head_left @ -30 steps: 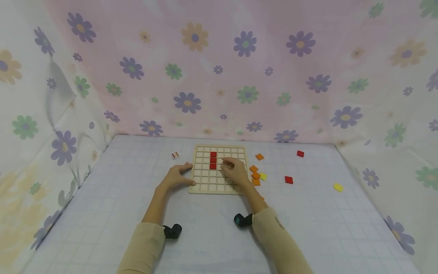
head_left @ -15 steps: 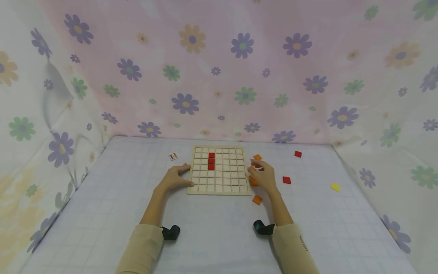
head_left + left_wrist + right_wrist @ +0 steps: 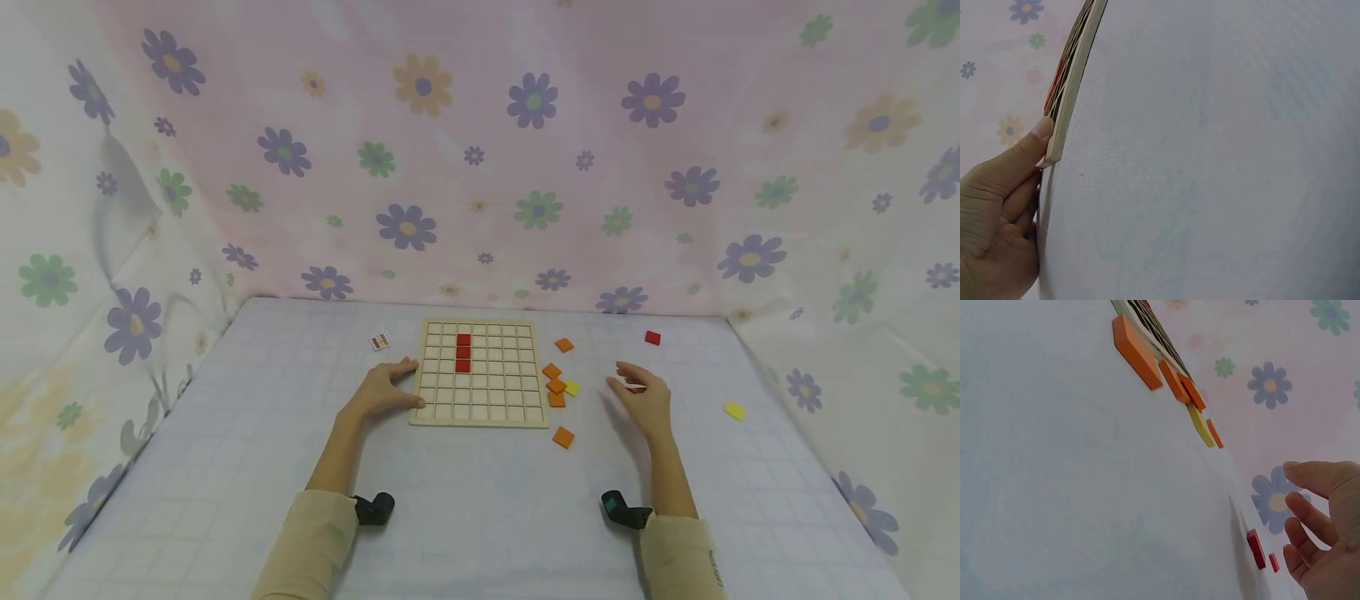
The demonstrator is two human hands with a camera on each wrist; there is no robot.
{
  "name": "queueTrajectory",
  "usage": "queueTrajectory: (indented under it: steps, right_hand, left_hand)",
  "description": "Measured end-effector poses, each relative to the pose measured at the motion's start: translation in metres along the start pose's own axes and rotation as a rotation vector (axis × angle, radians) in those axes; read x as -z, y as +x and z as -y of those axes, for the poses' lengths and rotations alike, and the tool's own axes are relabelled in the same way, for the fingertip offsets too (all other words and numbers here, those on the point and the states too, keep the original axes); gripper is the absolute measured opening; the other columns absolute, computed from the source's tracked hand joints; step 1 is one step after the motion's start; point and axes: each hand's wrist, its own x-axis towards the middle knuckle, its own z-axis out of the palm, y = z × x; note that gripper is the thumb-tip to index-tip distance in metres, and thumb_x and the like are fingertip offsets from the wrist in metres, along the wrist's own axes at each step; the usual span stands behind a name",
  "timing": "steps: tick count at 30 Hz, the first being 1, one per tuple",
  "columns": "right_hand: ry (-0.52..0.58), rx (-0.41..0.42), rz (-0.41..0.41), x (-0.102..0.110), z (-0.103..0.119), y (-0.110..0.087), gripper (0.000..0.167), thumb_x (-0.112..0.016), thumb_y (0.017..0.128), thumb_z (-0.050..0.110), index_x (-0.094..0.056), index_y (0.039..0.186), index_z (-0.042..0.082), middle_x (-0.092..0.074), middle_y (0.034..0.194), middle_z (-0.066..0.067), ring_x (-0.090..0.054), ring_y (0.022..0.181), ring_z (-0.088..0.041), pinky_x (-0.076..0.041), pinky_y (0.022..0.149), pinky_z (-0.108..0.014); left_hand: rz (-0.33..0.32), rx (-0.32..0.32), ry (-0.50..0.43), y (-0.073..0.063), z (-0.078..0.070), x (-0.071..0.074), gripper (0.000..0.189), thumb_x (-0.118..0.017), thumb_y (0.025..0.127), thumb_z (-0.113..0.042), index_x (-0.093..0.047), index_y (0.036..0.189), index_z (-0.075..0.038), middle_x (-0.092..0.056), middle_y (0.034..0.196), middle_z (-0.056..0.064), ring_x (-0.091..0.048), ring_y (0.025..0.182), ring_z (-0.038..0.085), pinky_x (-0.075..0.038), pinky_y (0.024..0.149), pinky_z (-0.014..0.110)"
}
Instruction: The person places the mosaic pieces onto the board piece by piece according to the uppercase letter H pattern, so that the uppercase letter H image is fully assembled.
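A square wooden grid board point(image 3: 498, 388) lies on the table, with a column of red tiles point(image 3: 463, 352) set in its cells. My left hand point(image 3: 381, 392) rests at the board's left side, thumb and forefinger spread apart and touching its rim. In the left wrist view the thumb point(image 3: 1025, 150) lies against the board's corner. To the right, my right hand point(image 3: 643, 400) hovers over the table. Its fingers are loosely bent and apart, holding nothing in the right wrist view. There, a red tile point(image 3: 1256, 549) lies beyond it; the head view hides this tile behind the hand.
Several orange tiles point(image 3: 564, 437) lie along the board's right side, a yellow tile point(image 3: 572, 388) among them. Farther right are another red tile point(image 3: 653, 337) and a yellow tile point(image 3: 735, 411). A small printed card point(image 3: 381, 341) sits left of the board. Flowered cloth walls enclose the table.
My right hand has moved right, from over the board past the orange tiles to the red tile's spot. The left hand stays at the board's edge.
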Motion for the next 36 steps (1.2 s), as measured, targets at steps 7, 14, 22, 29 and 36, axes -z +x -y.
queueTrajectory:
  steps: [7,14,22,29,36]
  right_hand:
    - [-0.062,-0.271,0.114,0.025,-0.008,-0.006,0.051,-0.062,0.091,0.027,-0.049,0.133,0.001,-0.049,0.133,-0.024,-0.045,0.119,-0.036,-0.046,0.092,-0.034]
    - [-0.182,-0.312,0.204,0.031,-0.009,-0.01,0.056,-0.063,0.09,0.025,-0.045,0.134,-0.004,-0.048,0.128,-0.03,-0.046,0.115,-0.041,-0.043,0.099,-0.051]
    - [-0.225,-0.249,0.219,0.029,-0.01,-0.011,0.041,-0.06,0.089,0.013,-0.053,0.124,-0.009,-0.057,0.117,-0.03,-0.052,0.105,-0.039,-0.046,0.091,-0.048]
    - [-0.238,-0.253,0.2,0.022,-0.011,-0.009,0.045,-0.062,0.09,0.021,-0.054,0.123,-0.008,-0.056,0.118,-0.029,-0.05,0.108,-0.04,-0.044,0.096,-0.052]
    - [-0.22,-0.254,0.176,0.016,-0.012,-0.007,0.04,-0.059,0.089,0.014,-0.055,0.123,-0.007,-0.057,0.117,-0.027,-0.051,0.104,-0.037,-0.046,0.094,-0.05]
  left_hand:
    - [0.003,0.01,-0.008,0.0,0.0,-0.001,0.079,-0.086,0.064,-0.022,-0.052,0.133,-0.002,-0.04,0.143,0.018,-0.033,0.136,0.032,-0.022,0.114,0.045]
    - [0.002,0.004,0.006,-0.001,0.001,0.0,0.079,-0.085,0.065,-0.022,-0.051,0.133,-0.001,-0.04,0.143,0.019,-0.033,0.136,0.032,-0.022,0.114,0.045]
    - [-0.002,0.006,-0.004,-0.001,-0.001,0.0,0.079,-0.086,0.065,-0.022,-0.052,0.133,-0.002,-0.04,0.143,0.019,-0.034,0.136,0.032,-0.022,0.114,0.044]
    - [0.0,0.002,0.013,0.0,-0.002,0.001,0.08,-0.086,0.065,-0.023,-0.051,0.133,-0.001,-0.04,0.143,0.019,-0.034,0.136,0.033,-0.022,0.114,0.045]
    - [0.002,0.013,-0.005,-0.001,-0.002,0.0,0.08,-0.086,0.065,-0.023,-0.051,0.133,-0.002,-0.04,0.143,0.018,-0.033,0.136,0.032,-0.022,0.114,0.045]
